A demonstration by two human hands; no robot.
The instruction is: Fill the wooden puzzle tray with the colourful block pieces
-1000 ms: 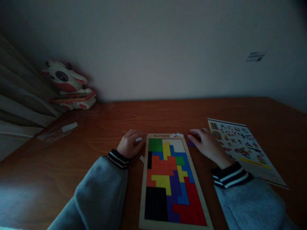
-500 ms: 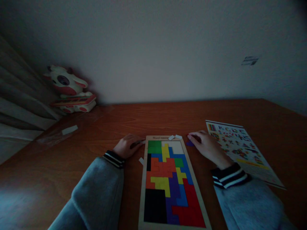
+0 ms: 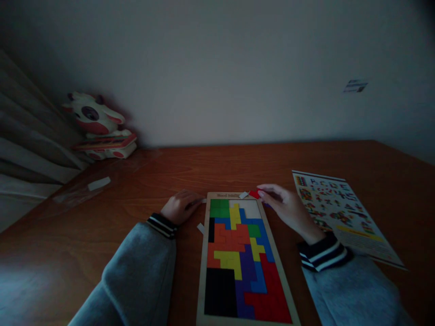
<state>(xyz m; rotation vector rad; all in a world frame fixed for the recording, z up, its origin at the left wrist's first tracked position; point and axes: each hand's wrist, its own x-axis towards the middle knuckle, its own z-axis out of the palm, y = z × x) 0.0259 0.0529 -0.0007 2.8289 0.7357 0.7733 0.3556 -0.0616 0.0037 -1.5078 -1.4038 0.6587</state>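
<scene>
A wooden tray puzzle [image 3: 202, 290] with colored block pieces lies before me. My right hand [image 3: 288, 210] is by its far right corner, pinching a red puzzle piece [image 3: 254, 194] over the frame. Part of a purple piece shows beneath that hand. My left hand [image 3: 181, 207] rests on the table at the far left corner, thumb and fingertips together on a small white piece [image 3: 204, 200]. Another white piece [image 3: 244, 195] lies on the top rim. Green, yellow, blue, orange, purple and red pieces fit together inside, with a black area [image 3: 220, 292] at the near left.
A printed pattern sheet [image 3: 353, 217] lies to the right, partly behind my right arm. On the left, a white piece [image 3: 201, 228] touches the tray's side. Farther left are clear plastic with a white label [image 3: 99, 183] and a cow keyboard toy [image 3: 102, 127] by the wall.
My right hand has moved slightly left toward the tray's corner, and a red piece now shows in its fingers, covering where a white piece lay. My left hand has barely moved.
</scene>
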